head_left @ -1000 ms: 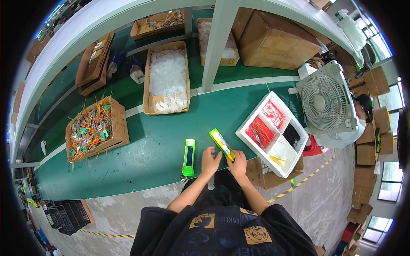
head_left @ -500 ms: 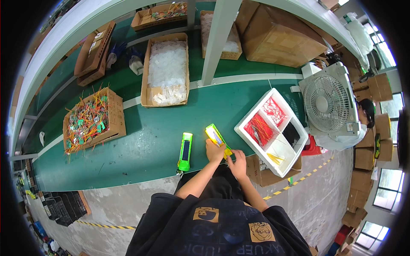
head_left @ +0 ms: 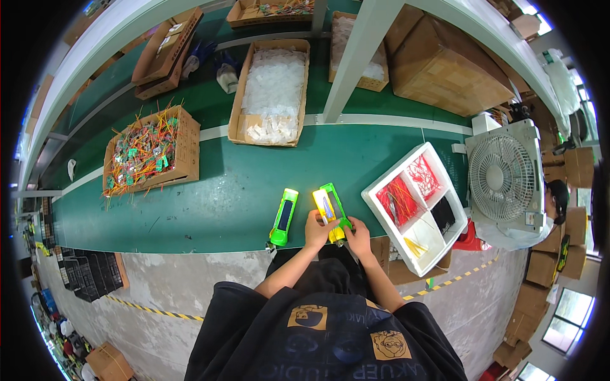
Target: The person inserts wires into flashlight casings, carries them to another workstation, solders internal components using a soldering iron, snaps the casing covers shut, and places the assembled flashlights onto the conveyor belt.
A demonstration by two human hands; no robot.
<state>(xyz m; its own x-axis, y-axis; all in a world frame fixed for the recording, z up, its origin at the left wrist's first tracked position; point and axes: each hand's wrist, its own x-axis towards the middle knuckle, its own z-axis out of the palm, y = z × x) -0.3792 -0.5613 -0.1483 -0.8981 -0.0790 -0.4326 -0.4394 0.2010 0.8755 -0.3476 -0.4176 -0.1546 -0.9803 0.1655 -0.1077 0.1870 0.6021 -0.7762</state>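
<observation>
Close to the table's front edge, my left hand (head_left: 315,230) is closed around a yellow flashlight-like body (head_left: 326,207). My right hand (head_left: 358,237) pinches the lower end of a green frame-shaped casing piece (head_left: 333,193), which stands tilted along the body's right side. The two parts are apart at the top; whether they touch lower down is hidden by my fingers. Just left of my left hand lies a green flashlight (head_left: 285,217) with a dark panel on its face.
At right is a white foam tray (head_left: 393,238) with red, black and yellow wires in compartments, beside a grey fan (head_left: 502,168). Cardboard boxes of wired circuit boards (head_left: 143,152) and clear plastic parts (head_left: 273,82) stand farther back. A white post (head_left: 352,73) rises behind the table (head_left: 241,190).
The green casing piece has come away from the yellow body and now shows at its right, in my right hand. The whole view has shifted slightly.
</observation>
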